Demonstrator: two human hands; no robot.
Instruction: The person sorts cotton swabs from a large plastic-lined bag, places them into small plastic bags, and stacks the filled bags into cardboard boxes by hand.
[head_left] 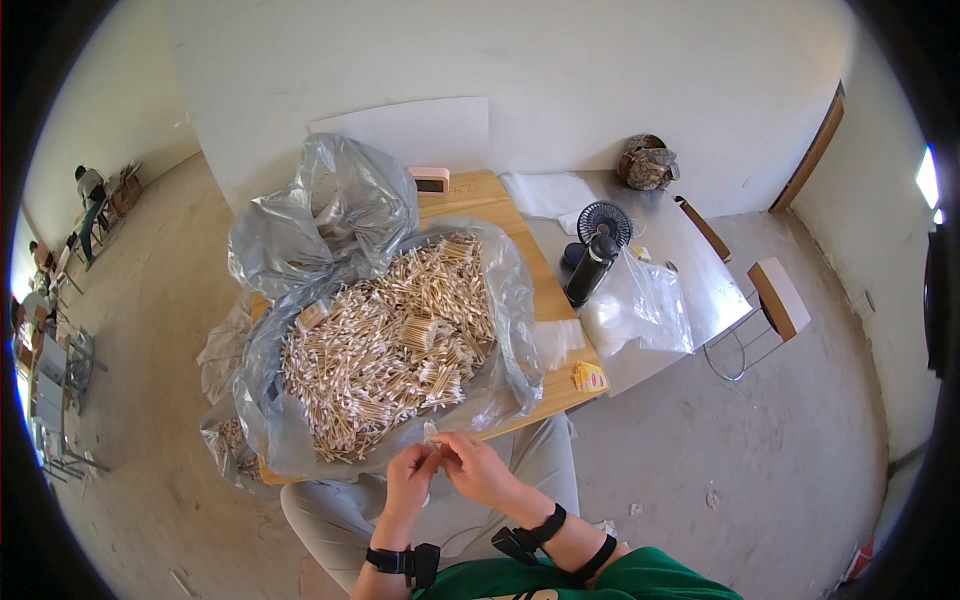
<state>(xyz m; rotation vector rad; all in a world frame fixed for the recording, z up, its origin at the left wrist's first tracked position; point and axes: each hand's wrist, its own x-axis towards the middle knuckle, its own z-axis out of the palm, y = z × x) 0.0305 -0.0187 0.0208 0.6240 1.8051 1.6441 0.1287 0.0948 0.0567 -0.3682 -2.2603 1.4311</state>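
Note:
My left hand (408, 482) and my right hand (482, 470) meet in front of the table edge, above my lap. Fingertips of both pinch a small clear plastic bag (430, 430), a bit of which sticks up past the fingers; its lower part is mostly hidden. Just beyond them lies a large heap of wooden-stick cotton swabs (385, 350) with white tips. The heap rests in an opened grey plastic sack (515, 330), whose bunched upper part (320, 215) stands at the back left.
The wooden table (545, 285) bears flat clear bags (557, 343), yellow cards (590, 377) and a pink clock (430, 181). On the metal table to the right are a black bottle (593, 268), a fan (606, 222), a plastic bag (640, 305) and a camouflage cap (648, 162). People sit far left.

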